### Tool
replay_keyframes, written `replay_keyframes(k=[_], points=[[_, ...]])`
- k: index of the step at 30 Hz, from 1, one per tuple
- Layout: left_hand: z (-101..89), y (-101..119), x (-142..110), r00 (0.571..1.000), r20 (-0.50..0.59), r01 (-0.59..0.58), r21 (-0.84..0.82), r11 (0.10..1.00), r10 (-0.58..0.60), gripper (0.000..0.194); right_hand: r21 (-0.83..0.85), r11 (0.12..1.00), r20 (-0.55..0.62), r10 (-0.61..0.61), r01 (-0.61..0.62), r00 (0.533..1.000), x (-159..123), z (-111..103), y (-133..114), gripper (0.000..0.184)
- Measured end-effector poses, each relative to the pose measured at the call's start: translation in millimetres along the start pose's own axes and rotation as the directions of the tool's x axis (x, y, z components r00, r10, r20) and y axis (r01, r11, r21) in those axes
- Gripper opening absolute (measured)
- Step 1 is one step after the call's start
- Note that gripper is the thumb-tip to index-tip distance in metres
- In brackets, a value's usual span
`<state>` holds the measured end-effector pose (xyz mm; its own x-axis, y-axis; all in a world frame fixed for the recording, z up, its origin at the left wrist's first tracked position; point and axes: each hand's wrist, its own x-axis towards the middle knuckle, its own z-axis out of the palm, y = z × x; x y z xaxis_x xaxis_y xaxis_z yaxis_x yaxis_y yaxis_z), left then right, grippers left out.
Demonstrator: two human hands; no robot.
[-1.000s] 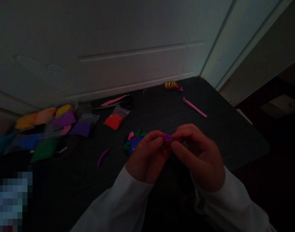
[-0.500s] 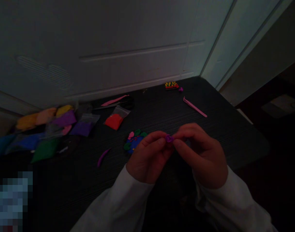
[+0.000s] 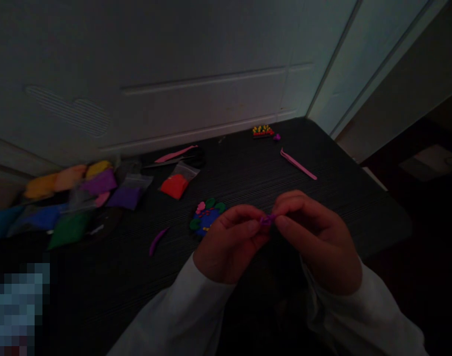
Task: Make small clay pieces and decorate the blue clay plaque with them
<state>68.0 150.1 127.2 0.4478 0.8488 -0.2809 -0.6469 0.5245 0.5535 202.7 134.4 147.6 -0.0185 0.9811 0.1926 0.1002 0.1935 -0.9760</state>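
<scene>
Between my two hands is a small purple clay piece [image 3: 266, 220], pinched from both sides above the dark table. My left hand [image 3: 231, 242] is closed, thumb and forefinger gripping the piece's left end. On the other side, my right hand [image 3: 318, 237] is closed too, its fingertips on the right end. Partly behind my left hand lies a round blue clay disc [image 3: 207, 221] with green leaves and a pink flower. A curved purple clay strip [image 3: 158, 241] rests to its left.
Bags of coloured clay, including a green one [image 3: 69, 230] and a red one [image 3: 174, 186], lie at the left. Scissors [image 3: 174, 162] and pink tweezers [image 3: 298, 164] are farther back. A flowered clay block [image 3: 263, 131] sits near the white panel [image 3: 211, 79].
Both hands have shifted slightly right, the right hand more. The purple piece between them now looks longer and less round.
</scene>
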Motion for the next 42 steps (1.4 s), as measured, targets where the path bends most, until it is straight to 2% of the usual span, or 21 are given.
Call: replay_keyframes(k=[4,14,28,42], points=[[1.5,2,-2,0.999,0.039,-0.007,0.043,0.999,0.005,0.014,-0.053,0.999,0.025,-0.01,0.011,1.0,-2,-5,-4,0.006],[5.3,3,-6,0.993,0.115,0.025,0.132,0.991,-0.04,0.018,-0.295,0.946,0.218,-0.069,0.133,0.973,-3,-27,-23,0.008],[6.4,4,-6,0.994,0.095,0.032,0.167,0.985,-0.049,0.015,-0.356,0.917,0.3,-0.071,0.18,0.951,1,-28,-28,0.007],[6.0,2,-5,0.994,0.083,0.055,0.14,0.989,-0.068,0.01,-0.337,0.925,0.341,-0.052,0.174,0.938,3,-29,-29,0.008]])
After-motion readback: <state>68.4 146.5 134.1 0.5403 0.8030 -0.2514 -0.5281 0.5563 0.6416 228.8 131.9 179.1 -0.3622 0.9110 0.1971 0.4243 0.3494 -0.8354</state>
